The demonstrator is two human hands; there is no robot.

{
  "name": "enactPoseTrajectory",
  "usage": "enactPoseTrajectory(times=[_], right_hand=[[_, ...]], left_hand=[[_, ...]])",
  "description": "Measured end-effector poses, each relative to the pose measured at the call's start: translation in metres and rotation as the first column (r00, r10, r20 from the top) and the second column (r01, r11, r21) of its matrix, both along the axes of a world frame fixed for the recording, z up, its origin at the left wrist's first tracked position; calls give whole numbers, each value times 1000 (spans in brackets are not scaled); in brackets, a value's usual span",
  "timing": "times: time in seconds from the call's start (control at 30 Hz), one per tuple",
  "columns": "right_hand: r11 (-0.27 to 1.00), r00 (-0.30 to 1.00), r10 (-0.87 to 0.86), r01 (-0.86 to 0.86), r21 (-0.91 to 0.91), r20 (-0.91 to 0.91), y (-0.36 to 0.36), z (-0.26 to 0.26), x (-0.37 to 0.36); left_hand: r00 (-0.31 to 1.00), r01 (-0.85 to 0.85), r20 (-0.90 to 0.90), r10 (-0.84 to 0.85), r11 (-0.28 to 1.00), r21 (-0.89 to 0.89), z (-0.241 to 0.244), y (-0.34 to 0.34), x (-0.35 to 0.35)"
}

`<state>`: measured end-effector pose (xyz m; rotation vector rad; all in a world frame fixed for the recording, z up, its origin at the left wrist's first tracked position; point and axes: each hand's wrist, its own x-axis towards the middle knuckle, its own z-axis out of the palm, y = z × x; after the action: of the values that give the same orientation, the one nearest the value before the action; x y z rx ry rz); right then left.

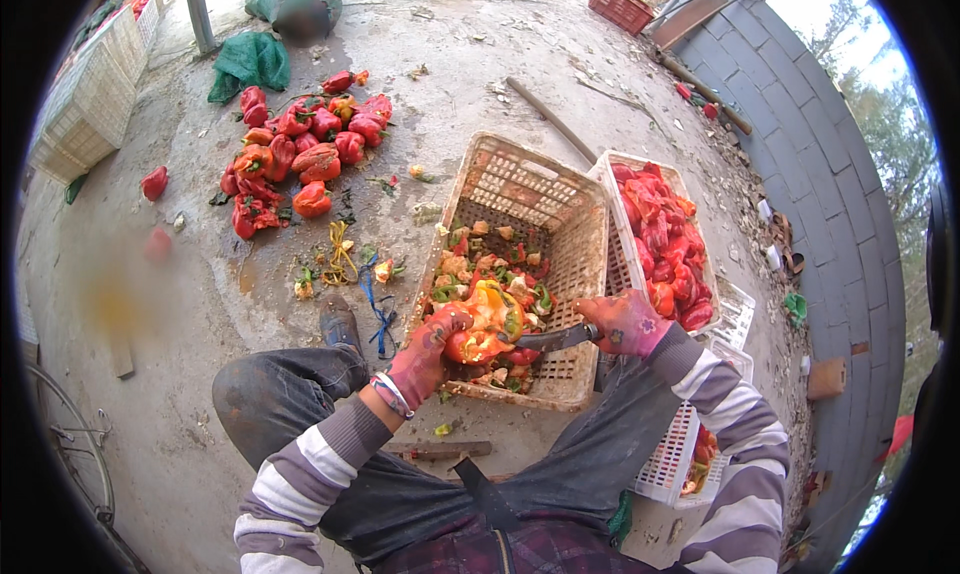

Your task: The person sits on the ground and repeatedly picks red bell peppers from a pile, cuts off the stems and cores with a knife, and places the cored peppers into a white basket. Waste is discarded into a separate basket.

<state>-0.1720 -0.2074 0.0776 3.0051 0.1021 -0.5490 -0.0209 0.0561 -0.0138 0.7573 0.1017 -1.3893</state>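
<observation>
My left hand (429, 355), in a stained pink glove, grips an opened red-and-yellow bell pepper (487, 315) whose pale inside shows. In my gloved right hand (622, 325) is a knife with a dark, curved blade (553, 339). The blade's far end meets the pepper's lower right side; its tip is hidden there. Both hands are above a dirty white plastic crate (574, 289) between my legs. Cut pepper cores and scraps (457, 265) cover part of its floor. Just right of it stands a second crate (616, 251) heaped with red pepper pieces (667, 236).
Whole red peppers (315, 142) lie piled on the concrete at the upper left, near a green mesh sack (251, 65). A wooden pole (551, 120) lies behind the crates. More white crates (664, 454) stand at my right, before a grey block wall (832, 199). A bicycle wheel (82, 431) is at far left.
</observation>
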Motion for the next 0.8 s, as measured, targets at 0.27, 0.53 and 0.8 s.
enactPoseTrajectory(times=[0.27,0.53,0.8], right_hand=[[992,989,124,-123,-9,84,12,-2,37],[994,978,106,-104,-25,178,-27,-22,17],[996,980,52,-65,63,191,-7,-37,27]], left_hand=[[999,51,-12,-51,999,-6,-8,6,2],[999,46,17,-44,993,-105,-19,11,-4],[995,93,46,-93,996,-5,-15,2,-10]])
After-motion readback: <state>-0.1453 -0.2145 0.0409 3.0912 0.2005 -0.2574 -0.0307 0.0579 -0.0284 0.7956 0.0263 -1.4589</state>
